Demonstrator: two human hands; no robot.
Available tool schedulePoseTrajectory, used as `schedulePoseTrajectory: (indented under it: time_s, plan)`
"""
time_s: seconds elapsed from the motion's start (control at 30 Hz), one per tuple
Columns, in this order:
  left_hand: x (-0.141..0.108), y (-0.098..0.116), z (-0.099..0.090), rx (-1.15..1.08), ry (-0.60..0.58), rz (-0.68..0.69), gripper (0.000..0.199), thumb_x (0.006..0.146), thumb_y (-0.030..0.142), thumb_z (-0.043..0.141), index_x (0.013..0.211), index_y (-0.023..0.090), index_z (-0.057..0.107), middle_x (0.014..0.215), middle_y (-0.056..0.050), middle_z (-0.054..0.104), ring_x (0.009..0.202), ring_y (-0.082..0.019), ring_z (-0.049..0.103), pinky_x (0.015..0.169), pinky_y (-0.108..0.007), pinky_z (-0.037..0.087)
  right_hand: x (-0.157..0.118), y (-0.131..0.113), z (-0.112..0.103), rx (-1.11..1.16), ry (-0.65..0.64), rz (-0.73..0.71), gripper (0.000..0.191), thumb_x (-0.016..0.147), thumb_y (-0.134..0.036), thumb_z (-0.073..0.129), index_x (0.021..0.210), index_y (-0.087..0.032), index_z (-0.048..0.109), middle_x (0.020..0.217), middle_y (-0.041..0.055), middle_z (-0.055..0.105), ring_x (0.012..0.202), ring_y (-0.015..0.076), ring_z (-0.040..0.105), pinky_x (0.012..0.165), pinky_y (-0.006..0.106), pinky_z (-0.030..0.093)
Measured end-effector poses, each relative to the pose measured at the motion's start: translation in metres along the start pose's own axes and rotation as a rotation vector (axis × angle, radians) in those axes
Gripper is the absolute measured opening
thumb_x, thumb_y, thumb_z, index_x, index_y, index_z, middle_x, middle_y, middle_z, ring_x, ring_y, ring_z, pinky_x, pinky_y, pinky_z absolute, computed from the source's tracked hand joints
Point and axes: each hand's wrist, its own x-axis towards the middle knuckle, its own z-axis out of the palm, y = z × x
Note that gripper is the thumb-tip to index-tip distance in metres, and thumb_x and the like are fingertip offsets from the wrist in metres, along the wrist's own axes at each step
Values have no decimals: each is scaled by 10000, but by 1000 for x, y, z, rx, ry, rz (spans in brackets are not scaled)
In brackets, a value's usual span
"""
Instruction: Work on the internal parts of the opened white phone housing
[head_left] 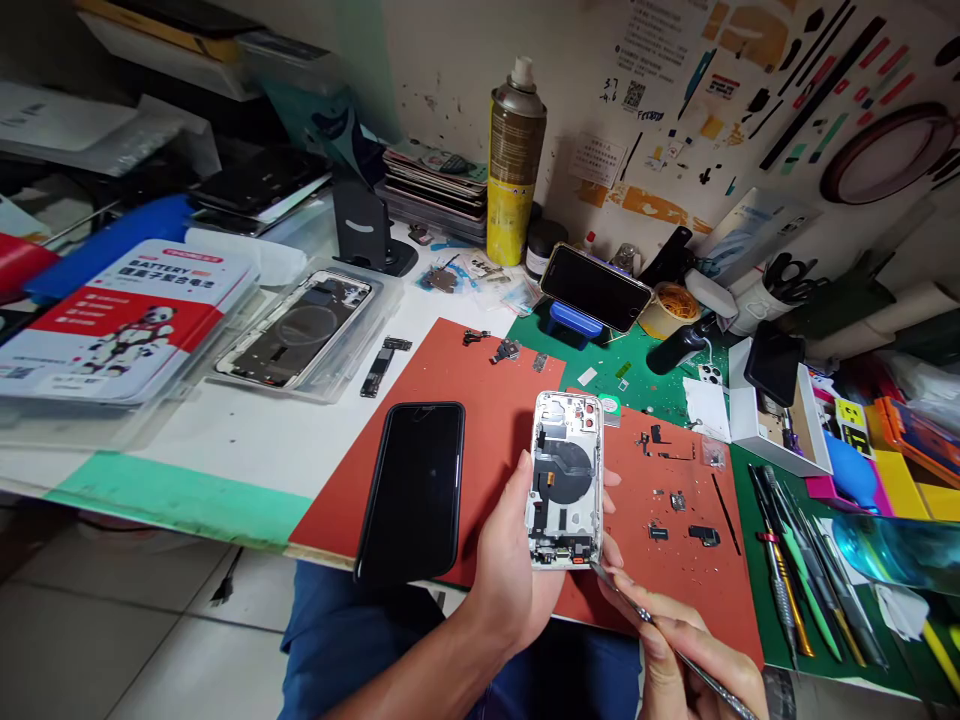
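My left hand (511, 560) is wrapped round an opened white phone housing (566, 480), its inside facing up with a dark round pad and small parts along the lower edge. A thin metal tool (679, 655) is pinched in my right hand (679, 640). The tool's tip meets the lower right corner of the housing. To the left, a black phone (412, 490) lies on the red mat (480, 380). Small loose parts lie on the mat, among them a dark component (703, 536) at the right.
Screwdrivers and tweezers (810, 570) lie at the right. A spray can (516, 165), a phone on a blue stand (596, 287) and a white box (780, 430) stand behind. Another phone housing (296, 330) sits in a plastic tray at the left, beside a battery box (124, 325).
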Motion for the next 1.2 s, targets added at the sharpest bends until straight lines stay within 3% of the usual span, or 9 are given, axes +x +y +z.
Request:
schedulePoseTrajectory:
  time_s: [0.2, 0.57, 0.77, 0.93, 1.2]
  plan:
    - [1, 1, 1, -36, -13, -16, 629, 1048, 569, 363, 1288, 84, 683, 981, -184, 766, 728, -288, 740, 658, -394, 563, 2, -2, 2, -6, 10, -9, 153, 917, -33, 650, 985, -169, 629, 940, 54, 804, 821, 209, 804, 686, 302, 684]
    - [-1, 2, 1, -42, -33, -49, 657, 1052, 571, 330, 1299, 72, 678, 984, -191, 766, 750, -305, 746, 677, -411, 570, -13, 6, -1, 8, 84, 81, 137, 909, -96, 714, 999, -172, 645, 932, 71, 794, 821, 246, 803, 690, 387, 693]
    - [-1, 4, 1, -21, -16, -53, 663, 1047, 576, 339, 1294, 65, 681, 974, -190, 766, 770, -315, 748, 692, -425, 579, -1, -3, 3, 95, 77, 138, 158, 932, -38, 636, 1000, -181, 636, 933, 59, 798, 812, 210, 799, 693, 346, 692]
    - [0, 6, 1, -18, -36, -79, 654, 1047, 575, 346, 1291, 72, 684, 963, -185, 770, 766, -317, 751, 687, -427, 585, 6, -7, -2, 61, 20, 157, 103, 935, -84, 660, 973, -179, 650, 897, 60, 799, 784, 217, 799, 677, 340, 695]
    - [-2, 5, -1, -5, -90, -87, 634, 1037, 592, 385, 1175, 81, 736, 976, -175, 776, 629, -290, 748, 607, -407, 581, 5, -2, -7, 78, 51, 218, 63, 943, -136, 674, 997, -164, 654, 886, 61, 803, 726, 245, 796, 633, 321, 692]
